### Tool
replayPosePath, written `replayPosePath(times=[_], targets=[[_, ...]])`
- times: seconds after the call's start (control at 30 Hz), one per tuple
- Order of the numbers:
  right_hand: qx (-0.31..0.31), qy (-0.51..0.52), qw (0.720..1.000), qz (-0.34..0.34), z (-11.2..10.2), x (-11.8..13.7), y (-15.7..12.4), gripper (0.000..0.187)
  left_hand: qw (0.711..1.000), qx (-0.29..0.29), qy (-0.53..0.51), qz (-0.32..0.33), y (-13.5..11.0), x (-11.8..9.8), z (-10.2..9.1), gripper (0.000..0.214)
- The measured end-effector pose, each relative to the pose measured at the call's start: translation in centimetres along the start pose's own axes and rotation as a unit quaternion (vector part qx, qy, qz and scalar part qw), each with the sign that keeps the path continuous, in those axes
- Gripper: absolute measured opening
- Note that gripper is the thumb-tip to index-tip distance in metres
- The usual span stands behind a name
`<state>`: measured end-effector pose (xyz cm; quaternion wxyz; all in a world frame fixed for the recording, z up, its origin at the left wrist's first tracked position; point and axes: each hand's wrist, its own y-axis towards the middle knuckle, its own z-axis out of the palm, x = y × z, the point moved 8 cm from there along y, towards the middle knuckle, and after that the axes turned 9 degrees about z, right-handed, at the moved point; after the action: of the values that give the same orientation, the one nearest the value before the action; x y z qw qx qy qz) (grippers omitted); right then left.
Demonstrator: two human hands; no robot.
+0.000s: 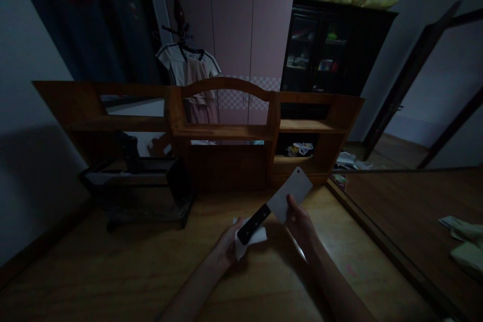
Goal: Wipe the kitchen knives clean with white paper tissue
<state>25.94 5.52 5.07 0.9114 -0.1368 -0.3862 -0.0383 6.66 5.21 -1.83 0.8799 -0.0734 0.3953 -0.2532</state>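
Observation:
A cleaver (255,222) with a riveted black handle and a broad, pale blade is held above the wooden surface, its blade tilted up to the right. My right hand (301,221) pinches the blade, thumb on the near face and fingers behind. My left hand (227,246) is closed around a white tissue or cloth (258,235) at the end of the handle; its fingers are partly hidden. On the left stands a dark knife rack (136,191) with a black handle (129,151) rising from it.
Behind the wooden surface (151,271) rises a wooden shelf unit (226,133) with open compartments. Some small items (300,149) sit in its right compartment. A raised edge (381,241) runs along the right side, with the floor (411,201) beyond. The room is dim.

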Motion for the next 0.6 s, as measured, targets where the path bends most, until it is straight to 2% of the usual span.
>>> replayPosePath(times=[0.1,0.17,0.27,0.37,0.43,0.5,0.6], targets=[[-0.012,0.026,0.999,0.024,-0.6,-0.2,0.3,0.031,0.998,-0.042,-0.011,0.040,0.6,-1.1,-0.6,0.036],[-0.010,0.021,0.999,0.037,-0.7,-0.4,0.5,0.030,0.995,-0.052,-0.029,0.080,0.5,-2.4,-0.4,0.033],[0.014,-0.006,0.998,0.057,-0.3,-1.4,0.7,0.030,0.991,-0.006,-0.008,0.134,-0.6,-4.5,1.2,0.035],[0.051,-0.028,0.996,0.067,0.3,-2.7,0.7,0.031,0.979,0.019,0.116,0.165,-2.4,-5.6,2.9,0.036],[0.062,-0.031,0.993,0.092,0.3,-3.8,0.9,0.030,0.945,0.077,0.232,0.220,-3.8,-6.1,4.8,0.031],[0.064,-0.028,0.990,0.119,-0.1,-4.5,1.2,0.030,0.890,0.153,0.325,0.282,-5.1,-6.3,7.0,0.032],[0.056,-0.012,0.989,0.136,-1.0,-4.3,1.7,0.027,0.823,0.219,0.423,0.310,-6.2,-6.1,8.5,0.045]])
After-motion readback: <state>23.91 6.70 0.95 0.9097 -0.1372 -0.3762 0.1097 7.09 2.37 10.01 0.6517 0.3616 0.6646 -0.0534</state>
